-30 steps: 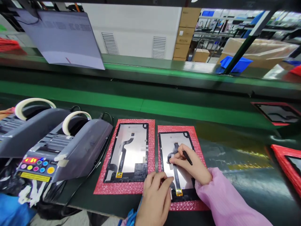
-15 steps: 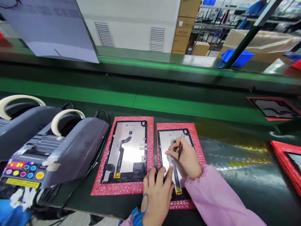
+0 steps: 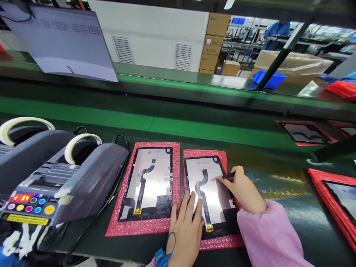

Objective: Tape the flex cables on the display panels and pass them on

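A tablet display panel [image 3: 219, 200] lies back side up on a pink bubble-wrap sheet [image 3: 205, 152], with a dark flex cable [image 3: 205, 204] running down its back to a gold connector end. My left hand [image 3: 185, 226] rests flat, fingers spread, across the panel's lower left edge and the neighbouring wrap. In my right hand [image 3: 241, 187] are slim black tweezers [image 3: 228, 175], gripped between thumb and fingers over the panel's right side. Fingers hide part of the tweezers. A second display panel [image 3: 160, 178], also with a flex cable, lies on pink wrap to the left.
Two grey tape dispensers [image 3: 91, 178] with tape rolls stand at left, cables beside them. More panels on red wrap lie at right, one a wrapped stack [image 3: 340, 196]. A green ledge [image 3: 167, 76] crosses behind the bench. Someone in blue [image 3: 275, 33] is in the background.
My right hand has moved right, from over the flex cable's upper end to the panel's right side, uncovering the cable. My left hand stays at the lower left edge. The camera view has shifted.
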Demonstrator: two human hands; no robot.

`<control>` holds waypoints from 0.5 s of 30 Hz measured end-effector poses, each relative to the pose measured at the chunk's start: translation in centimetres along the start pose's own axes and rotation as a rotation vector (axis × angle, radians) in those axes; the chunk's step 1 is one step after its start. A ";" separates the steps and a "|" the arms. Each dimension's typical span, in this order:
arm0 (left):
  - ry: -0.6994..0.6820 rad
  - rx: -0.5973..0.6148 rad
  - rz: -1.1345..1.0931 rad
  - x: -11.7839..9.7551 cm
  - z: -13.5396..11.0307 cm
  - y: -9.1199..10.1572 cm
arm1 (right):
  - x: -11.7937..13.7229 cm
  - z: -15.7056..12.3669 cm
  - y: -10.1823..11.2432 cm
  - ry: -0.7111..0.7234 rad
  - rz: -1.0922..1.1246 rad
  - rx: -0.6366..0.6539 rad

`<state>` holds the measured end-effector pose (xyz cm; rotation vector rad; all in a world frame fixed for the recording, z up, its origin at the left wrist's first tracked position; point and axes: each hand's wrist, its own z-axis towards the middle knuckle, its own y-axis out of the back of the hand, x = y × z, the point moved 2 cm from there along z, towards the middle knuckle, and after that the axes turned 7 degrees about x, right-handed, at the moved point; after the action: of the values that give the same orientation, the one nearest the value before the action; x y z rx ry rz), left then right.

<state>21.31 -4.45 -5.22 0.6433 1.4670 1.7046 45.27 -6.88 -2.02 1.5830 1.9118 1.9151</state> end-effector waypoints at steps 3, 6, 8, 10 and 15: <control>-0.012 -0.009 -0.002 0.4 0.0 0.0 | 0.6 0.1 -0.7 0.090 0.241 0.022; -0.007 -0.061 -0.030 0.5 0.3 -0.2 | 2.4 1.3 -0.1 0.309 0.486 -0.007; -0.003 -0.082 -0.054 0.3 0.5 -0.6 | 4.2 3.1 1.1 0.454 0.560 -0.048; -0.048 -0.076 -0.102 0.0 0.1 -1.3 | 6.0 5.9 2.8 0.536 0.572 -0.125; -0.040 -0.323 -0.463 2.9 -4.7 -0.6 | 9.5 15.7 7.0 0.356 0.470 -0.403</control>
<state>16.11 -4.72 -7.10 0.1458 1.1634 1.5002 54.68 8.81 5.08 1.7553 1.1616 2.7092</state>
